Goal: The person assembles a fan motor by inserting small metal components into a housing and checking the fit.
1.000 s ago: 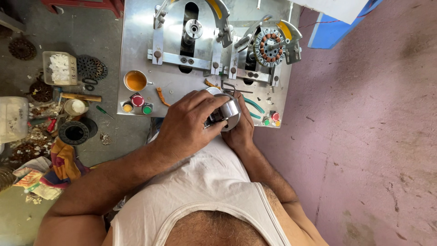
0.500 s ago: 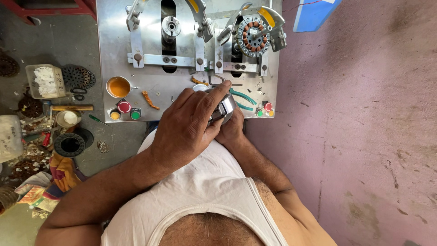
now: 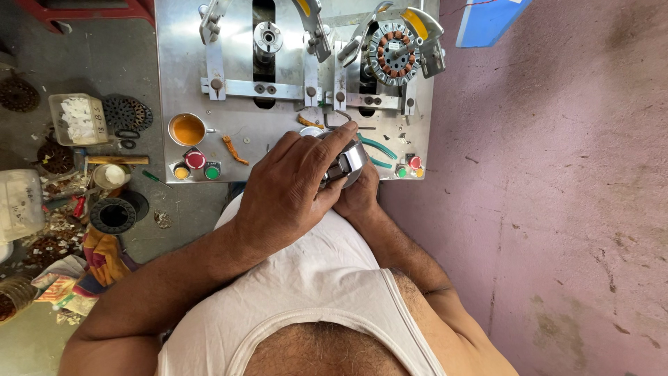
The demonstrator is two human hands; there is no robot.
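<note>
Metal bench (image 3: 243,132) edge, both hands (image 3: 292,188) gripping round metal part (image 3: 348,161), pink wall (image 3: 557,174) rt.

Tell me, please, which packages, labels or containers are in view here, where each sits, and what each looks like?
Clear box: floor, left of the metal plate; rectangular, holds white bits, handwritten marks on its side.
White tub: far left edge; translucent, boxy, faint marks.
Wrappers: lower left floor; crumpled, colourful, beside an orange cloth.
Blue panel: top right; flat, plain.
No screens show.
</note>
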